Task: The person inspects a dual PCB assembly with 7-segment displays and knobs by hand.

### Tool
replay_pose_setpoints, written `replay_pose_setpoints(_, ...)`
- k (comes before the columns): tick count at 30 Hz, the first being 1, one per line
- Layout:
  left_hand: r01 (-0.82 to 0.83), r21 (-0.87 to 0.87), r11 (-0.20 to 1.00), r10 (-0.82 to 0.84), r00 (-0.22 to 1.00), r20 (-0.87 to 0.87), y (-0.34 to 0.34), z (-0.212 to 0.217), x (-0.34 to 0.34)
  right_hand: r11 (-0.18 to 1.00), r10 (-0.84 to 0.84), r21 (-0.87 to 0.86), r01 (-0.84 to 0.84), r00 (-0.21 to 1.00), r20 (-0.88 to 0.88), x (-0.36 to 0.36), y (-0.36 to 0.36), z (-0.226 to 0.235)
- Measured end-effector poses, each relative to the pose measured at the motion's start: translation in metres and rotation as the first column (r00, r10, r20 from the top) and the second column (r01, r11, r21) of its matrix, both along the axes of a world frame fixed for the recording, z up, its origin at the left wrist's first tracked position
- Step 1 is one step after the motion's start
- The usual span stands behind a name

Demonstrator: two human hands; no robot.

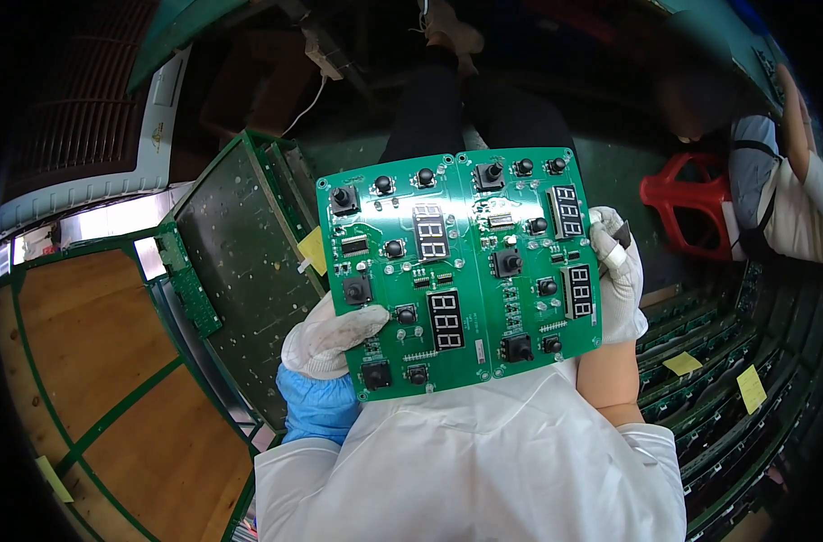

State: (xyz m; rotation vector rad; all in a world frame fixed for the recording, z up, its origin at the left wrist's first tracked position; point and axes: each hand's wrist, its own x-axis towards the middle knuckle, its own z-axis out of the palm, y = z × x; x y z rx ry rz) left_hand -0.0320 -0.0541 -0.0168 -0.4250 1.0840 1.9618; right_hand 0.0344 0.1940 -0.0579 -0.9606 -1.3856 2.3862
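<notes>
A green printed circuit board [474, 298] is held up in front of my white-shirted chest, its component side facing me. It bears several seven-segment displays [445, 321], black push buttons and black knobs with short shafts. A groove-like line runs down its middle, splitting it into two similar halves. My left hand [334, 339], in a white glove with a blue sleeve cover, grips the lower left edge, thumb lying on the front. My right hand [617, 271], also gloved, pinches the right edge; a small dark piece shows by its fingers. The fingers behind the board are hidden.
Green-framed racks with slots [718, 388] line the right, with yellow notes on them. Brown panels in a green frame [140, 425] stand at left, near a dark green surface [231, 235]. Another person [781, 190] sits by a red stool [687, 203] at upper right.
</notes>
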Motion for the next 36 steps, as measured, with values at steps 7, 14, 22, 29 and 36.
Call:
replay_pose_setpoints(7,0.068,-0.086,0.994,-0.073,0.996,-0.056,-0.005,-0.004,-0.002,1.0,0.018,0.019,-0.018,1.0,-0.017,0.001,-0.002,0.003)
replay_pose_setpoints(14,-0.092,0.113,0.989,0.098,0.994,-0.048,-0.005,-0.007,0.001,0.998,0.042,0.056,-0.038,0.997,-0.071,0.005,-0.004,0.005)
replay_pose_setpoints(22,-0.069,0.079,0.995,0.079,0.987,-0.141,-0.015,-0.017,0.002,0.991,0.128,0.041,-0.124,0.986,-0.108,0.005,-0.005,0.006)
replay_pose_setpoints(29,-0.12,0.1,0.988,0.135,0.979,-0.155,-0.021,-0.016,0.007,0.981,0.184,0.071,-0.179,0.981,-0.068,0.005,-0.01,0.015)
replay_pose_setpoints(36,-0.149,0.058,0.987,0.156,0.978,-0.141,-0.021,-0.021,0.005,0.971,0.232,0.075,-0.226,0.969,-0.087,0.007,-0.004,0.012)
